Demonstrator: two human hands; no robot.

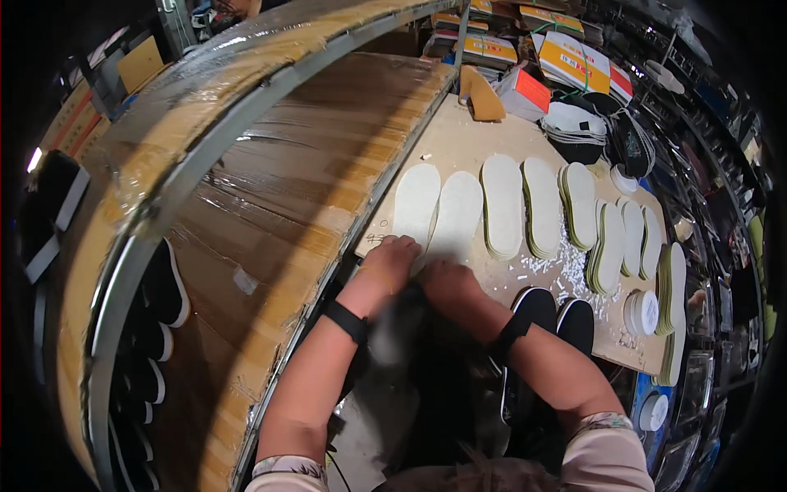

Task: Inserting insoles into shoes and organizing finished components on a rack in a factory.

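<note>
Cream insole (416, 199) lies just beyond the left hand (391, 261), seemingly touching.

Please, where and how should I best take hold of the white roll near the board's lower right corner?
Probably grip the white roll around its curved wall, coming from the left: it seems to lie round face up, its left wall is exposed, and an insole pile sits close on its right.

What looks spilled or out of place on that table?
Small white bits lie scattered over the table among the cream insoles; they look like loose scraps, untidy beside the laid-out stacks.
</note>
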